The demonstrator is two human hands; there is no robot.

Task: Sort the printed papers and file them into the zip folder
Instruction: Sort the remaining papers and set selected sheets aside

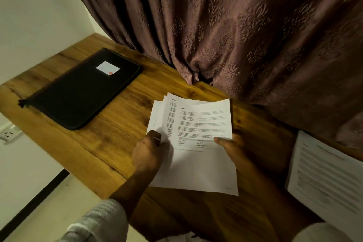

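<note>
Above a wooden surface the fanned printed papers are pinched at their sides by the left hand and right hand, with the zip folder well apart at the left, seemingly shut, so loose sheets could be dropped or misordered.

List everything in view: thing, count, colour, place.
zip folder: one, black, flat on the table's far left
label: one, white, on the folder
fanned papers: several sheets, white with print, held over the table's middle
other papers: count unclear, white with print, at the right edge
table: one, brown wood
curtain: one, mauve-brown, patterned, behind the table
wall socket: one, white, far left
left hand: pinches the fanned papers' left edge
right hand: grips their right side
sleeves: two, pale, bottom
</note>
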